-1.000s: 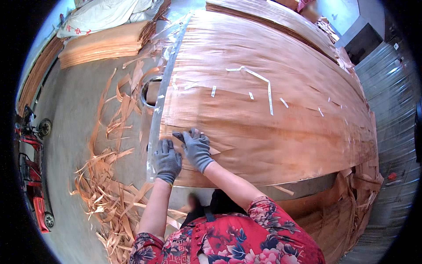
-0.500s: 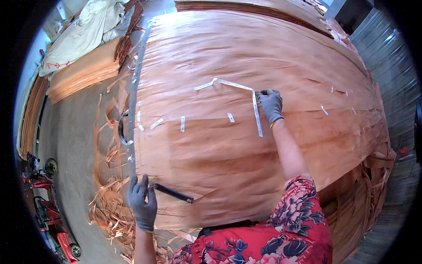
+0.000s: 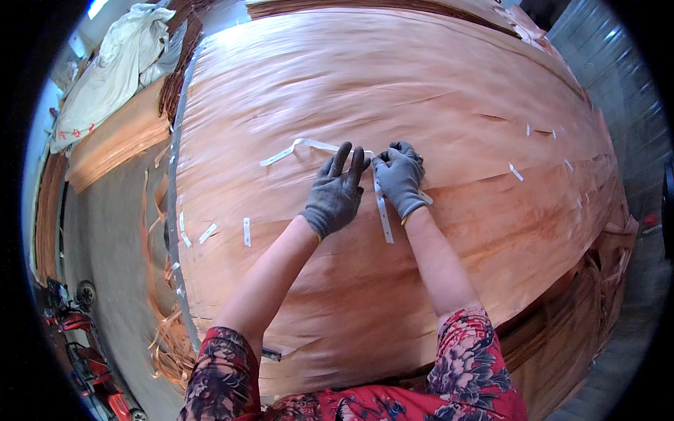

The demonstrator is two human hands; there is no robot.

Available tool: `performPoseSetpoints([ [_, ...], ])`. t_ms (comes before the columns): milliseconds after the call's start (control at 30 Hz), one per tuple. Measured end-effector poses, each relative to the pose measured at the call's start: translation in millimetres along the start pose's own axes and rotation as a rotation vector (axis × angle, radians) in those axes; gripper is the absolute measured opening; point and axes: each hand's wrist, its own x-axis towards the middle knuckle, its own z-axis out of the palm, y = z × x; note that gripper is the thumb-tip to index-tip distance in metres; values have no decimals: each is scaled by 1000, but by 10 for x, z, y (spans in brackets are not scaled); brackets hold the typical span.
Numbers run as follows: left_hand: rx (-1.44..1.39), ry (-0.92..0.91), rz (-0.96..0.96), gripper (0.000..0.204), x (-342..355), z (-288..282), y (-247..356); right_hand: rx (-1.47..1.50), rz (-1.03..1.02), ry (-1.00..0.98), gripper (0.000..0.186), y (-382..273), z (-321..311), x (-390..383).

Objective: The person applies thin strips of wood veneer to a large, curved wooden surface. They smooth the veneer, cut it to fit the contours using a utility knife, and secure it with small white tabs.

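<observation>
Both my hands wear grey gloves and are over a wide sheet of wood veneer (image 3: 477, 231). My right hand (image 3: 402, 179) is pinched on a long white tape strip (image 3: 383, 217) at its bend; the strip runs left along a crooked path and down toward me. Just left of it, my left hand (image 3: 331, 189) has its fingers extended and apart, at the tape. Short pieces of white tape (image 3: 247, 231) dot the sheet. A dark bar tool (image 3: 271, 354) lies near the bottom, partly hidden by my left forearm.
Veneer stacks (image 3: 112, 140) stand at the back left, one under a white cloth (image 3: 119, 63). Loose veneer offcuts (image 3: 168, 337) lie along the left side. A red wheeled vehicle (image 3: 112, 396) is at the lower left. Another stack (image 3: 372, 10) lies beyond the far edge.
My left hand has left the dark tool and moved up and right to the tape. My right hand, earlier on that tool, reached the tape and has since shifted slightly left.
</observation>
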Motion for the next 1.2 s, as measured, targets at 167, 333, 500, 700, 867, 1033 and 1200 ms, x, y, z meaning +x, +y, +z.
performPoseSetpoints([
  [167, 115, 51, -51, 64, 126, 249, -67, -29, 12, -136, 19, 14, -67, 64],
  [333, 60, 46, 0, 70, 147, 270, -61, -61, 26, -208, 23, 20, -118, 108],
  [500, 199, 153, 68, 81, 97, 303, -80, -40, 44, -209, 24, 65, -75, 112],
  [700, 181, 60, -47, 55, 117, 320, -98, -57, 49, -249, 27, 32, -85, 163],
  [867, 160, 67, -59, 50, 152, 334, -91, -27, 32, -213, 24, 67, -63, 117],
  [1033, 142, 179, 43, 56, 148, 313, -71, -19, 0, -210, 23, 91, -48, 126],
  [1200, 220, 123, 70, 62, 167, 292, -41, -33, -5, -216, 24, 111, -40, 138],
])
